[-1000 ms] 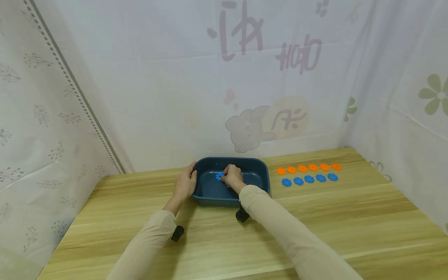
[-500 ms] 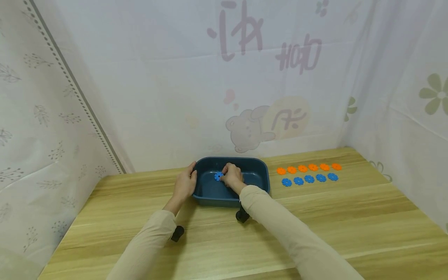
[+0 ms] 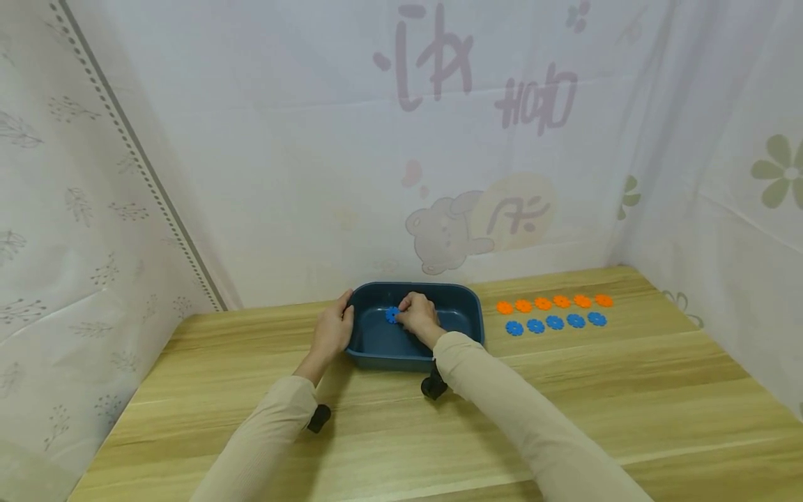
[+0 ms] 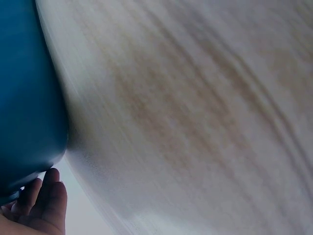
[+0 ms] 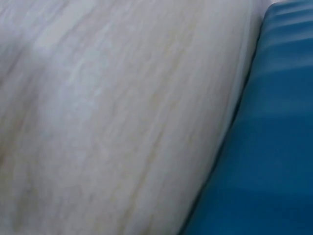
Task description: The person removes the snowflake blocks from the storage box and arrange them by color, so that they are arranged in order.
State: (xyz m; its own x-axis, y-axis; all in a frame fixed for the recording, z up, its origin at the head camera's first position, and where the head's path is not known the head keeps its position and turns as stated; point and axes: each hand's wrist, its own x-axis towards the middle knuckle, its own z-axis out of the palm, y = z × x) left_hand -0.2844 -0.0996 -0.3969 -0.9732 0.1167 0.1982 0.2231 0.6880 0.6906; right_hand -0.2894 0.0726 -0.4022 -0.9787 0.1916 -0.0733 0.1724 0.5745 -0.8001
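My left hand holds the left end of a dark blue plastic tub in the head view. In the left wrist view, its fingers rest against the tub's outer wall. Inside the tub, my right hand pinches a blue notched plastic disc, a snowflake-like building piece, near its right edge. The disc is partly covered by my fingers. The right wrist view shows only the tub's outer wall and the wooden tabletop, with no hand visible.
Right of the tub, a row of orange notched discs lies behind a row of blue ones on the wooden table. A printed cloth hangs behind. Black wrist cameras sit below both wrists.
The blue disc has turned and shifted slightly between my right fingers. My left hand and the tub have stayed in place. The head view has shifted a little.
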